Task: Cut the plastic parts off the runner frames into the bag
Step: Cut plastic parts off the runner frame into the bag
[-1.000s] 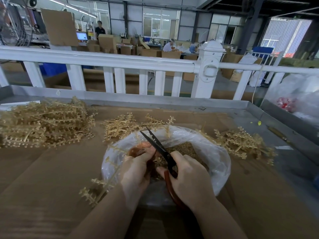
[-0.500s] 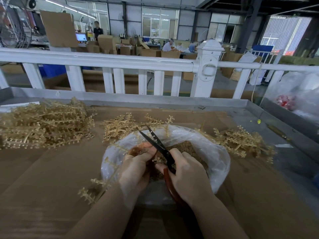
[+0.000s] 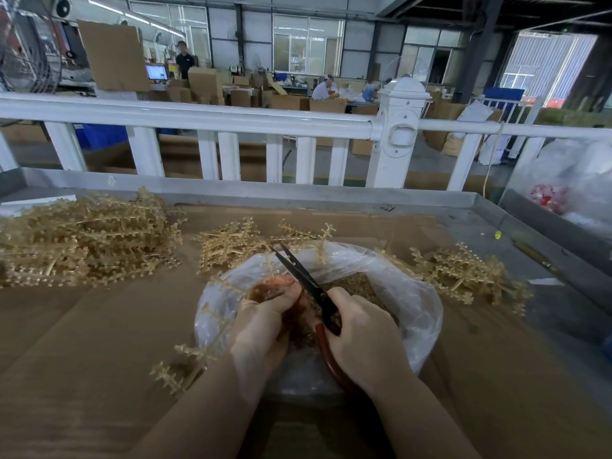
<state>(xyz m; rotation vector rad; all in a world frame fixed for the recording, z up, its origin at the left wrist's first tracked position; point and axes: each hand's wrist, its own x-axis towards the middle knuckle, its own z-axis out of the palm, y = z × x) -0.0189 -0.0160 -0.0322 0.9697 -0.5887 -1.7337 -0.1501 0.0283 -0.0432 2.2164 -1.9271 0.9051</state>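
Clear plastic makes up the bag (image 3: 410, 293), which lies open on the brown cardboard (image 3: 99, 342) covering the table, its mouth spread wide and a heap of small tan parts (image 3: 361, 286) showing inside. Both hands work right over that opening. The left hand (image 3: 265, 323) curls its fingers round a tan runner frame (image 3: 198, 346), gripping it near the top; the rest of the frame trails down and to the left, out past the bag's edge and onto the cardboard. The right hand (image 3: 361, 336) is closed round the dark red handles of a pair of scissors (image 3: 311, 286), just beside the left hand, nearly touching it. The black blades point up and away to the left, parted slightly at the tips, and cross just above the left fingertips over the bag. A big pile of frames (image 3: 82, 240) lies well to the left, a smaller bunch (image 3: 231, 246) sits just behind the bag, and another heap (image 3: 470, 276) lies to the right, close against the bag's side. A white railing (image 3: 198, 117) runs beyond the table's metal rim (image 3: 265, 190).
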